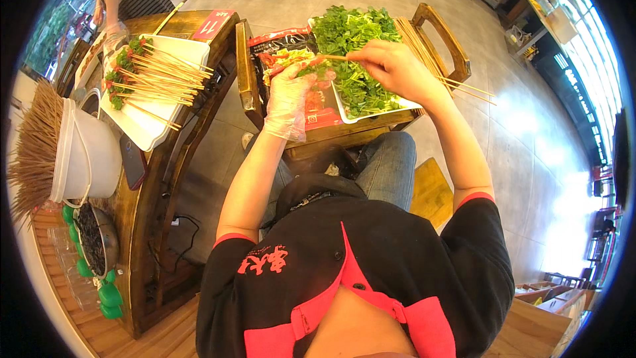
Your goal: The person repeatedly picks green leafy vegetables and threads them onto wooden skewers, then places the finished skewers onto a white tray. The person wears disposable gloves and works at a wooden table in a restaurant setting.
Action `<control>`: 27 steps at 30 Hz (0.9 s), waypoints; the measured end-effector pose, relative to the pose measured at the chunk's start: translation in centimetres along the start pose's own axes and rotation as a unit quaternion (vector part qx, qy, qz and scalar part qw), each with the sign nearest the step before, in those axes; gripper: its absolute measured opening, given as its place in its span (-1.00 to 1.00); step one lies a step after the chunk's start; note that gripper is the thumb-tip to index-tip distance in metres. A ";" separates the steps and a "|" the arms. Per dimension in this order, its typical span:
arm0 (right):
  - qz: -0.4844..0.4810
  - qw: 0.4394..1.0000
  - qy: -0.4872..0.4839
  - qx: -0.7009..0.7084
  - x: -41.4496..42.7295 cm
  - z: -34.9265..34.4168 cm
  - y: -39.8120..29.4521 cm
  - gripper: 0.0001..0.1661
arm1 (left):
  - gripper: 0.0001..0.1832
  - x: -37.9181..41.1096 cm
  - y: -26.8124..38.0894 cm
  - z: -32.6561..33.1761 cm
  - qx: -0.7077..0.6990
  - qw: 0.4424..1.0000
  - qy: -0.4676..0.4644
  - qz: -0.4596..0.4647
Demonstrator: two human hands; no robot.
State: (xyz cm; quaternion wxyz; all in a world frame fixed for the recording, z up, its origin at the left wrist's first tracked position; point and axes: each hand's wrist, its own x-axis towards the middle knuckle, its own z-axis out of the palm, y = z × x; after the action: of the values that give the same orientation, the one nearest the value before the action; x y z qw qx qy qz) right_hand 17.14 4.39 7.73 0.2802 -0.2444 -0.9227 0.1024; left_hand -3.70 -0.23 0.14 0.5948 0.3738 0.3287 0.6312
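My left hand [290,97], in a clear plastic glove, holds a bundle of green herb leaves with reddish meat. My bare right hand [392,67] pinches a wooden skewer [333,57] whose far end meets that bundle. Below my hands, a white tray of leafy green herbs [365,94] stands on a wooden chair, beside a printed red and black package [323,109] bearing sliced red and yellow pieces [278,62]. Loose bamboo skewers [420,47] lie along the herb tray's right side. On the table at left, a white tray [159,134] holds several skewers with greens and red bits at their tips.
A white bucket [92,149] packed with thin sticks, a phone [133,161] and a metal bowl of dark food [94,241] stand on the wooden table [134,223]. Another person's gloved hand [115,35] is by the left tray. The chair's wooden arms [248,74] flank the food.
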 end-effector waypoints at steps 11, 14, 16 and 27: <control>0.000 0.998 -0.056 -0.027 -1.6 1.3 0.2 -0.65 | -0.63 -0.3 0.1 0.5 0.053 0.999 0.002 0.003; 0.015 0.995 -0.098 -0.025 -1.6 1.1 -0.2 -0.64 | -0.62 0.0 -0.6 -0.3 0.058 0.998 -0.017 0.026; 0.016 0.994 -0.107 -0.024 -1.8 1.3 0.0 -0.63 | -0.60 0.1 -0.9 -0.5 0.049 0.997 -0.034 0.046; 0.067 0.991 -0.107 -0.048 -2.0 2.0 -0.7 -0.65 | -0.74 0.9 -1.4 -0.7 0.046 0.998 0.022 -0.041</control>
State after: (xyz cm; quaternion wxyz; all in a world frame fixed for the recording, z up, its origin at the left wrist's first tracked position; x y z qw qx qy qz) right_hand 17.15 2.66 5.41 0.1602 -0.3067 -0.9327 0.1017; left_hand -3.60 0.76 -1.31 0.5952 0.3731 0.3851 0.5985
